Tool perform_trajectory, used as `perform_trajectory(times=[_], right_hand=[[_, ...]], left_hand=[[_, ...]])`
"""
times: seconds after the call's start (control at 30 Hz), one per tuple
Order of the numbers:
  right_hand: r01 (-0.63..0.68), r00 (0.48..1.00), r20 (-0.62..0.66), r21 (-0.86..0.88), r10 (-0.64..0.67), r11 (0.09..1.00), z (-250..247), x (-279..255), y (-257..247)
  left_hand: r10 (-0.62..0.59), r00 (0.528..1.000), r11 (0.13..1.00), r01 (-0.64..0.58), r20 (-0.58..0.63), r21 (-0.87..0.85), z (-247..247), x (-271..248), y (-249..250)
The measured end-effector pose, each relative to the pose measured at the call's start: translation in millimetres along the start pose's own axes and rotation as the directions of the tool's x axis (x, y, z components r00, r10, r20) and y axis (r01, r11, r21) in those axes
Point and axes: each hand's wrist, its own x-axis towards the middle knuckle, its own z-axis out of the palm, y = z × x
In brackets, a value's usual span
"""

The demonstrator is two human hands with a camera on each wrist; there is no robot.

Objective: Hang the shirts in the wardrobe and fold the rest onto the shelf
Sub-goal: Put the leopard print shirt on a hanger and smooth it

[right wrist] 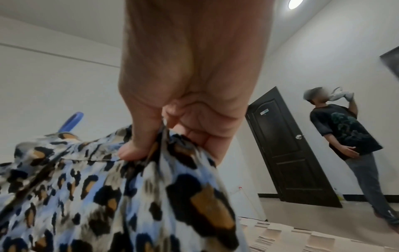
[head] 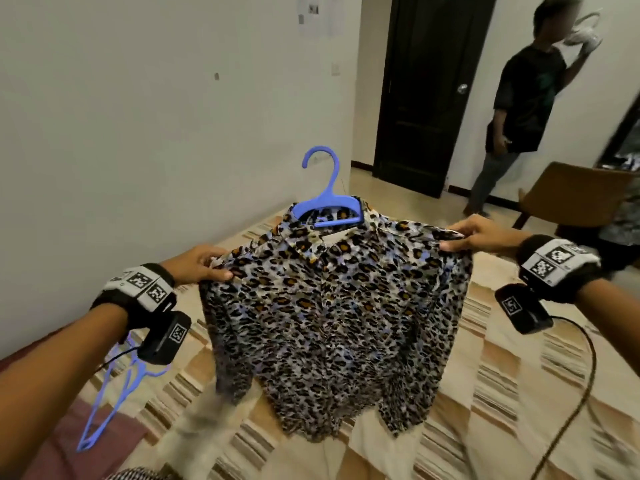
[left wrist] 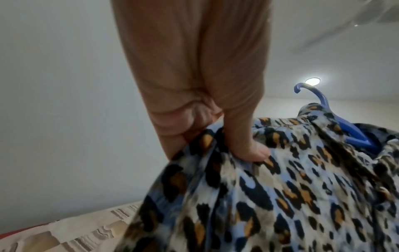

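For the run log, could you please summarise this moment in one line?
left hand: pinches shirt shoulder | right hand: pinches other shoulder | hanger: in collar

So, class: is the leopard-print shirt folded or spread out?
Spread out. The left hand and right hand pinch its shoulders apart, so the leopard-print shirt hangs open with a blue hanger in its collar.

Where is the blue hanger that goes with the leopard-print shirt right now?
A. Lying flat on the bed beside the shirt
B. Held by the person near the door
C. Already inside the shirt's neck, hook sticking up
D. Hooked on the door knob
C: the blue hanger sits in the collar of the leopard-print shirt with its hook standing up, while the left hand and right hand each pinch a shoulder.
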Motion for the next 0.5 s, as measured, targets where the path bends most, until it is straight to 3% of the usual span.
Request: perform_trajectory(times=[0.1, 0.27, 0.37, 0.43, 0.5], right_hand=[[-0.047, 0.998, 0.052, 0.017, 0.047, 0.999, -6, -2, -4], [-0.033, 0.986, 0.168, 0.049, 0.025, 0.998, -25, 11, 2], [-0.001, 0.986, 0.167, 0.160, -0.026, 0.987, -36, 37, 22], [0.022, 0.984, 0.166, 0.237, -0.063, 0.971, -38, 60, 46], [-0.003, 0.984, 0.173, 0.290, -0.049, 0.957, -40, 89, 78]], left_hand=[[-0.087, 0.996, 0.996, 0.088, -0.010, 0.010, -1, -3, 10], [-0.193, 0.975, 0.979, 0.184, -0.108, -0.087, 5, -18, 53], [-0.256, 0.955, 0.961, 0.235, -0.149, -0.144, 13, -16, 63], [-0.300, 0.923, 0.952, 0.276, -0.239, -0.131, 23, 6, 71], [-0.314, 0.852, 0.943, 0.330, -0.420, -0.035, 35, 44, 75]])
